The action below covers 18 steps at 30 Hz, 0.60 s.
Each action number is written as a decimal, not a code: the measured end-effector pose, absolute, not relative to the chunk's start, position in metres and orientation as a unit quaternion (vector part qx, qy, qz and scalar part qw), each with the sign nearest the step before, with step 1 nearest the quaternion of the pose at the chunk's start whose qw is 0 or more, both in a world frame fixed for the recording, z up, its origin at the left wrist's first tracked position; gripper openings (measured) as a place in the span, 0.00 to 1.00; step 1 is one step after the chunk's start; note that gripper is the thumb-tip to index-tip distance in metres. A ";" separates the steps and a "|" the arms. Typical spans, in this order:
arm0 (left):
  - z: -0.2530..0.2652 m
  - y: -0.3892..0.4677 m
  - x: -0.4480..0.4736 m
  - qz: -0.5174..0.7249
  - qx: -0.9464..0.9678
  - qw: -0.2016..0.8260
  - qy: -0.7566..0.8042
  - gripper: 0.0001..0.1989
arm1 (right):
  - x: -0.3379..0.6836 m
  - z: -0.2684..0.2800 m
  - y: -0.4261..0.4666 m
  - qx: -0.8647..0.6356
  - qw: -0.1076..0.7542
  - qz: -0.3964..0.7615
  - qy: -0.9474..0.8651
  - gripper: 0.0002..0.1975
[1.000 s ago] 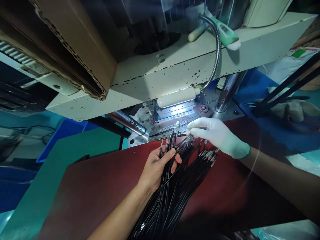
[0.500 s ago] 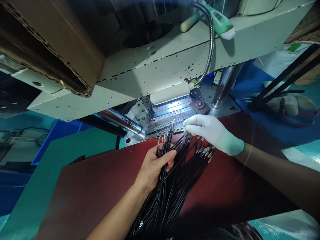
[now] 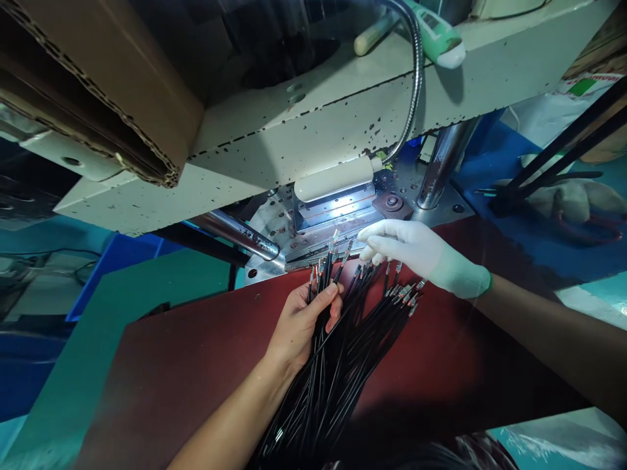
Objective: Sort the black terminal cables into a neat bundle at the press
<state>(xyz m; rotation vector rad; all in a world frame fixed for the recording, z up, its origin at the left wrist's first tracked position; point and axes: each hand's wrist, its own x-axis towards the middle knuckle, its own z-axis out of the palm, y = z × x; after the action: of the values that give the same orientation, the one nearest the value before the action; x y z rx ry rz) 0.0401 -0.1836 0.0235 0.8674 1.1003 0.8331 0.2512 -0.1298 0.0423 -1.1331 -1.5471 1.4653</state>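
My bare left hand (image 3: 306, 320) is closed around several black cables (image 3: 321, 365), thumb across the front. Their metal-tipped ends (image 3: 334, 241) point up past my fingers, towards the machine. Beside that hand, a looser bunch of similar cables fans out to the right, its crimped terminals (image 3: 404, 297) lying over the red sheet. In a white glove, my right hand (image 3: 416, 251) hovers just above these ends with fingers stretched and slightly apart. Nothing shows between its thumb and fingers; some of its fingertips are partly hidden.
A metal press bed (image 3: 343, 228) with a lit die lies beyond my hands, under a chipped white machine beam (image 3: 274, 156). A white lamp (image 3: 336, 181) hangs there on a flexible metal hose. Steel posts (image 3: 443, 166) flank the bed. A cardboard box (image 3: 161, 111) juts in at upper left.
My right hand has shifted slightly right, its fingers straighter and farther from the cable ends. One cable tip in my left hand now leans right, apart from the others.
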 end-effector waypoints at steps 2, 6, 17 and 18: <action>0.023 -0.184 0.039 0.372 0.382 0.691 0.488 0.11 | 0.259 0.048 -0.127 -0.428 0.321 0.568 -0.626 0.18; 0.022 -0.185 0.036 0.365 0.374 0.700 0.487 0.11 | 0.274 0.056 -0.122 -0.382 0.263 0.612 -0.641 0.14; 0.030 -0.183 0.032 0.324 0.382 0.737 0.455 0.18 | 0.257 0.043 -0.128 -0.440 0.331 0.610 -0.570 0.13; 0.031 -0.182 0.031 0.321 0.380 0.739 0.454 0.18 | 0.256 0.043 -0.128 -0.440 0.331 0.609 -0.571 0.12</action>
<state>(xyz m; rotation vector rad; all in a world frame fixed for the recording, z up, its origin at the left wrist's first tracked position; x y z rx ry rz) 0.0315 -0.1821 0.0306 0.8335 0.9952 0.7049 0.2564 -0.1279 0.0433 -1.1513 -1.4922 1.5911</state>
